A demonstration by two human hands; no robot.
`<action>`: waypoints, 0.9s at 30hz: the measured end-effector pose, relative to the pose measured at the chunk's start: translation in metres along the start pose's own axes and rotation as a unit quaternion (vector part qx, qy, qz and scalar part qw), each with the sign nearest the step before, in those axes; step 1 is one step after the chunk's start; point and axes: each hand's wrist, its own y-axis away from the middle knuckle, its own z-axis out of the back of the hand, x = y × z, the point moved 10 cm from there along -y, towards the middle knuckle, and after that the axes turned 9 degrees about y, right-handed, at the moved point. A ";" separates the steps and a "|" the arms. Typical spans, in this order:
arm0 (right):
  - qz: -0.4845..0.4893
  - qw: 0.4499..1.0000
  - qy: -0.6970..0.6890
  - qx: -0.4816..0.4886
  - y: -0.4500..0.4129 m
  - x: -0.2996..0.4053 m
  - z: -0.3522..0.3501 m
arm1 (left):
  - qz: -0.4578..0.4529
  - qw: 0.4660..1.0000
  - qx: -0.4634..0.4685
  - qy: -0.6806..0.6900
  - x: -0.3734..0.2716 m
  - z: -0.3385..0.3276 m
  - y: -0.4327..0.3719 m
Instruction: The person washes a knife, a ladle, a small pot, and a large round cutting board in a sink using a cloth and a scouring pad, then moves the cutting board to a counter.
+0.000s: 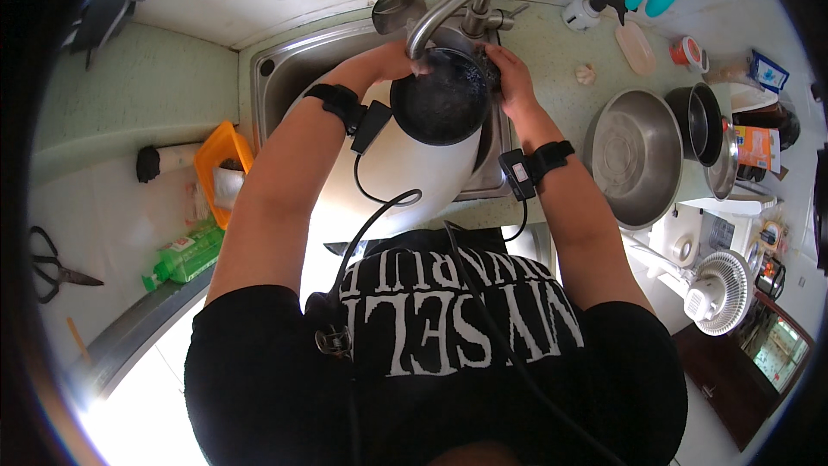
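A round black vessel (440, 100) is tilted in the sink (501, 175), its dark inside wet, with pale suds or droplets near the right wall. My left hand (402, 61) grips its upper left rim, partly hidden by the curved metal faucet (446, 6). At the opposite side, my right hand (514, 74) holds a dark, rough-textured pad (490, 70) against the rim. Nearer my body, a large white rounded surface (388, 171) spreads below the vessel. Whether the two are joined I cannot tell.
Right of the sink stand a steel basin (631, 155), a black pot (702, 123), a garlic bulb (585, 74) and a spray bottle (581, 15). Ladles (396, 10) hang behind. At left are an orange basket (206, 155) and a green bottle (187, 254). Cables (358, 233) run from my wrists.
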 end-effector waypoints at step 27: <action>-0.027 1.000 -0.009 0.008 -0.015 -0.020 -0.021 | -0.041 0.986 -0.156 0.045 0.011 0.021 0.062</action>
